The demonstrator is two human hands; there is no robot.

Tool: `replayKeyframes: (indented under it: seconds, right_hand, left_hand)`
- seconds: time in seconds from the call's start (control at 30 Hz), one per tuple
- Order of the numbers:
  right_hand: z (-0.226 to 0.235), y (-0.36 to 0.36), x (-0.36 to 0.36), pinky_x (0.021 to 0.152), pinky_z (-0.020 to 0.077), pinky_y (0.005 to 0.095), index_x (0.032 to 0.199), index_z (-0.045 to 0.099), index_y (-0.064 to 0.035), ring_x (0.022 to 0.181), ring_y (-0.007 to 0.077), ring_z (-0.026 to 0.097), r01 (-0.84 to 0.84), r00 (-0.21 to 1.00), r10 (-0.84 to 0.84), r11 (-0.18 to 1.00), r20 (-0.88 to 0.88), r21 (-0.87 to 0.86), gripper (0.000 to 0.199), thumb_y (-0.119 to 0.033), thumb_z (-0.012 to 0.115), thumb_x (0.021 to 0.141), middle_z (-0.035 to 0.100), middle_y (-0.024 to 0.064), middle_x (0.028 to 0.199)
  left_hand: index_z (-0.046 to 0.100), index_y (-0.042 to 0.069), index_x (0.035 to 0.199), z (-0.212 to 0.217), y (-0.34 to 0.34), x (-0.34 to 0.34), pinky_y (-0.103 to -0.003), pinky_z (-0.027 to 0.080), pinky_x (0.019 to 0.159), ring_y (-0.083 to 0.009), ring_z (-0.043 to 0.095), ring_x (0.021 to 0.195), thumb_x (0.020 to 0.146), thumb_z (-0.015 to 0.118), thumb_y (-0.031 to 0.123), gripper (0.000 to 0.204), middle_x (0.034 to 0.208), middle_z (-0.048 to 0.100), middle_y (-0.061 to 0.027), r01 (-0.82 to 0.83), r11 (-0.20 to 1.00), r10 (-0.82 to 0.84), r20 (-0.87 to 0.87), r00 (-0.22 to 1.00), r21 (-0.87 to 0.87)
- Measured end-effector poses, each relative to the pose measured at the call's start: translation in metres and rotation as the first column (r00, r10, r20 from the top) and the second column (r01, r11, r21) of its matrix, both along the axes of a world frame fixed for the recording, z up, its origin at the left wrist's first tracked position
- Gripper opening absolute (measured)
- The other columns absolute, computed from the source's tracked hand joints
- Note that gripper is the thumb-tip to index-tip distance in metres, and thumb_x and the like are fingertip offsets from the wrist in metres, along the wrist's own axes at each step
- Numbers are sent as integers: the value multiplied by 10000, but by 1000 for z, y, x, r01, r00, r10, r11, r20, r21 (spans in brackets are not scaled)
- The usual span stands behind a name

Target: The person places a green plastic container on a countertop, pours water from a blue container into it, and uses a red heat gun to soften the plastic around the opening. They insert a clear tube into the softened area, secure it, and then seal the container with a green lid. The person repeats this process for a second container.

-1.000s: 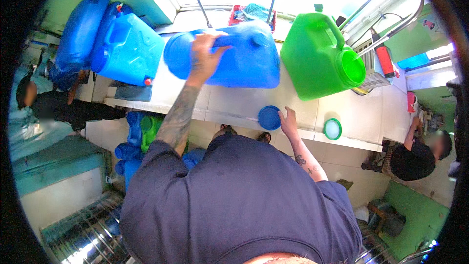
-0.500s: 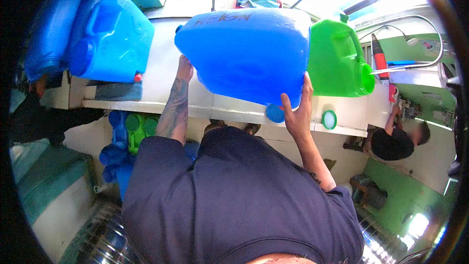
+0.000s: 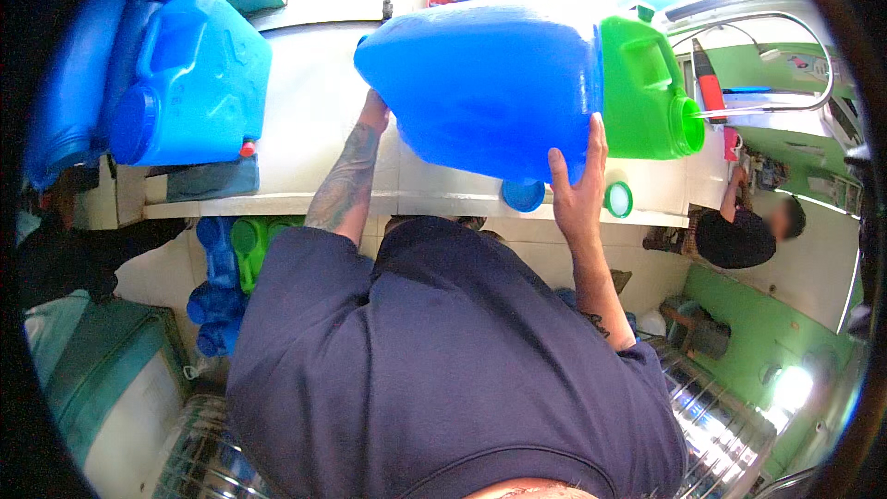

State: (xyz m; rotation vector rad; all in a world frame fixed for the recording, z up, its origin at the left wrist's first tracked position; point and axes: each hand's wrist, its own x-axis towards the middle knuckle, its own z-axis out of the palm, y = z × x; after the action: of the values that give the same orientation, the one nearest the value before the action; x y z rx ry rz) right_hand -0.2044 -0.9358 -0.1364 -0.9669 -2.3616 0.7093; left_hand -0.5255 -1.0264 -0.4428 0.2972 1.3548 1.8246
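Observation:
A large blue water jug (image 3: 490, 97) is lifted over the counter, tipped on its side, between both my hands. Its far-left corner sits by my left hand (image 3: 375, 113), whose fingers are mostly hidden under the jug. On the jug's near right edge rests my right hand (image 3: 579, 187), thumb and fingers apart against the plastic. Right behind it, a green jug (image 3: 637, 83) lies on its side, its open mouth facing right near a thin curved metal pipe (image 3: 767, 113). On the counter by my right hand are a blue cap (image 3: 523, 195) and a green-rimmed cap (image 3: 618, 200).
Blue jugs (image 3: 203, 79) stand at the counter's left end, beside a dark folded cloth (image 3: 212, 179). More blue and green containers (image 3: 219, 254) are under the white counter (image 3: 314, 65). A person (image 3: 739, 236) is at the right, another dark-clothed figure (image 3: 69, 245) at the left.
The blue jug has shifted right, closer to the green jug, and rolled so its marked upper face no longer shows. Both hands moved with it. The view has shifted slightly.

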Motion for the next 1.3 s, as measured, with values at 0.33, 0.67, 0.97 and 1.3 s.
replayKeyframes:
  seconds: [0.33, 0.67, 0.97, 1.3]
  right_hand:
    - [-147, 156, 29, 1119, 317, 526, 1550, 287, -12, 1418, 342, 380, 266, 964, -157, 586, 215, -765, 950, -708, 484, 934, 378, 192, 1559]
    - [-294, 266, -110, 813, 563, 465, 1169, 670, 9, 1068, 344, 678, -340, 795, 369, 928, 481, -149, 638, -572, 561, 927, 685, 258, 1156]
    - [-284, 310, -166, 868, 543, 449, 1022, 725, 7, 1031, 352, 686, -501, 546, 314, 866, 777, 2, 406, -357, 699, 843, 711, 210, 1090]
    - [-212, 300, -165, 892, 535, 443, 1042, 719, 0, 1042, 358, 679, -276, 928, 339, 905, 157, -324, 388, -330, 708, 839, 705, 214, 1102]
  left_hand:
    - [608, 62, 1338, 175, -60, -27, -348, 483, 964, -169, 662, 1017, 1021, 536, 481, 531, 1126, 719, -105, 215, 951, -268, -251, 930, -220]
    - [316, -66, 1499, 297, 73, 132, -283, 556, 855, -170, 700, 925, 998, 616, 157, 625, 1025, 724, -166, -31, 998, 13, -308, 951, -51]
    - [362, -29, 1508, 281, 128, 109, -244, 538, 787, -112, 680, 875, 987, 633, 157, 616, 966, 734, -100, -162, 987, 150, -385, 911, 2]
    - [427, -30, 1477, 270, 140, 101, -201, 490, 707, -60, 625, 809, 982, 645, 187, 583, 911, 721, -46, -186, 982, 162, -452, 877, -11]
